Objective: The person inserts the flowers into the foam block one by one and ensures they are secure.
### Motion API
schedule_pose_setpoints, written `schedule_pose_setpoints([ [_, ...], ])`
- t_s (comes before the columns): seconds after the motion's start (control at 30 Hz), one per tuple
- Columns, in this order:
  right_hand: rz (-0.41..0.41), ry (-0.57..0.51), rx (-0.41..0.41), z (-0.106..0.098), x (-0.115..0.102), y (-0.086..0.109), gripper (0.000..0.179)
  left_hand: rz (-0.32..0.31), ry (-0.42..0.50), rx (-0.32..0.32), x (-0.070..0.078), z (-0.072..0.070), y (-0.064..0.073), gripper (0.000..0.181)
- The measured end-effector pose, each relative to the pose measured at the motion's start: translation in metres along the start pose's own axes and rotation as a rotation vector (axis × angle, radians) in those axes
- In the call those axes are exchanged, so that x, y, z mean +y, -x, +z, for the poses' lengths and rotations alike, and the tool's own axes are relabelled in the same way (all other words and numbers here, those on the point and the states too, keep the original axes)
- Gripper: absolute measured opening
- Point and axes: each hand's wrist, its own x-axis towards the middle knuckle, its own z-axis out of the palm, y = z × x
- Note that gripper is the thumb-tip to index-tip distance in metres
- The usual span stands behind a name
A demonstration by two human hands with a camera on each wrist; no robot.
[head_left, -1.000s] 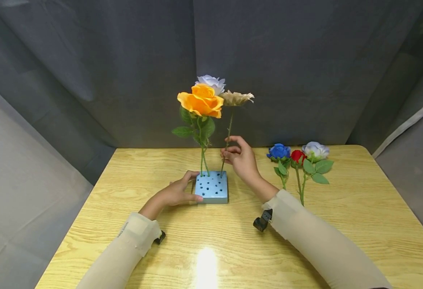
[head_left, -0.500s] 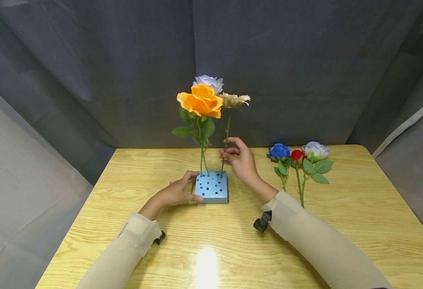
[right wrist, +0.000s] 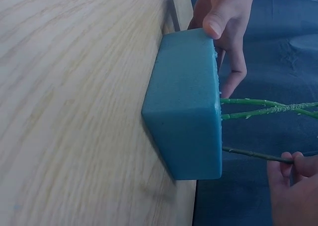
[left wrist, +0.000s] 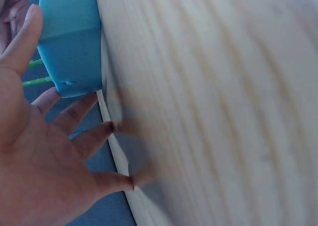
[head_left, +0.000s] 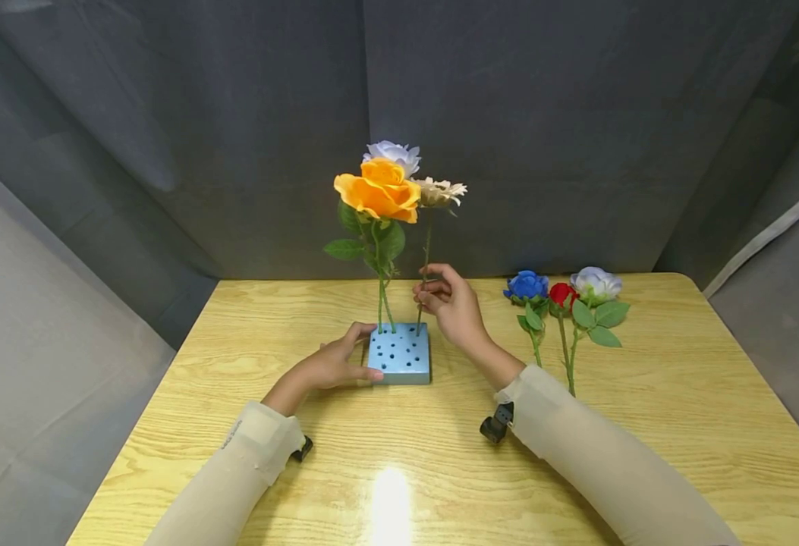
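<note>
A light-blue foam block (head_left: 399,356) full of small holes sits on the table. My left hand (head_left: 333,364) holds its left side, thumb at the front corner and index finger at the back one; the other fingers spread behind it in the left wrist view. Thumb and fingers of my right hand (head_left: 455,303) pinch the thin dark stem of a cream flower (head_left: 440,192), whose lower end stands in the block's back right. In the right wrist view this stem (right wrist: 251,154) meets the foam. An orange rose (head_left: 379,193) and a pale lilac flower (head_left: 395,155) stand at the back left.
On the table's right lie a blue rose (head_left: 527,286), a red rose (head_left: 563,296) and a whitish rose (head_left: 597,285), with the right forearm over their lower stems. A dark grey curtain (head_left: 508,136) hangs behind the wooden table (head_left: 344,485).
The cream flower's head has swung left and tipped, its stem now more upright. My right hand has shifted slightly left and down with it. My left hand and the block stay put.
</note>
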Motion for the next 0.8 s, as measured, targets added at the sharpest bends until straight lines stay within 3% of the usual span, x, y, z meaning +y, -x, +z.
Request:
schedule_pose_setpoints([
  [0.4,-0.029,0.033,-0.072,0.0016,0.0066,0.0043,0.027,-0.006,0.007,-0.006,0.0005,-0.0017,0.001,0.093],
  [0.8,-0.018,0.044,-0.064,0.0049,0.009,0.0068,0.022,0.0,0.002,-0.012,-0.0003,-0.0022,-0.0001,0.094],
])
